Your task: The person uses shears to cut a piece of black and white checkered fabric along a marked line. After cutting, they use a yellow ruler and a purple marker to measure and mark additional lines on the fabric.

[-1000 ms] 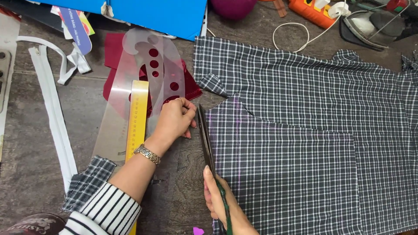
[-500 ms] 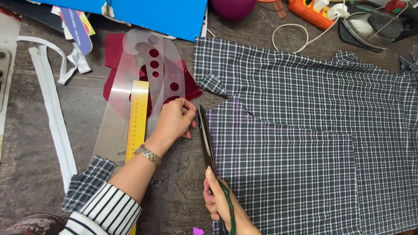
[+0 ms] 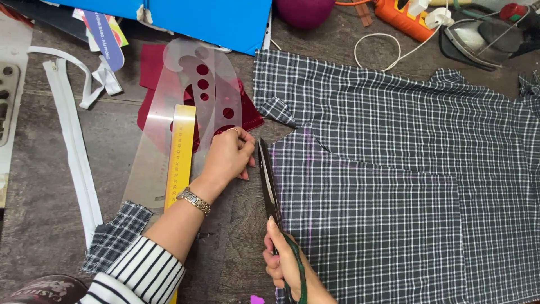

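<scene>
A dark plaid fabric (image 3: 394,169) lies spread over the right half of the table. My right hand (image 3: 287,264) grips the green handles of long scissors (image 3: 269,180), whose blades lie along the fabric's left edge, tips pointing away from me. My left hand (image 3: 228,155), with a wristwatch and a striped sleeve, rests knuckles-down just left of the blade tips, its fingers curled near the fabric's corner, beside a clear curve ruler (image 3: 197,95).
A yellow ruler (image 3: 180,155) and red cloth (image 3: 152,67) lie left of the fabric. A white zipper (image 3: 73,152) runs down the far left. A blue folder (image 3: 214,19), purple ball (image 3: 304,10), orange tool (image 3: 402,19), white cord (image 3: 377,50) and iron (image 3: 484,36) line the far edge. A plaid scrap (image 3: 115,236) lies under my arm.
My right hand has shifted the scissors slightly along the fabric's left edge. My left hand has stayed in place.
</scene>
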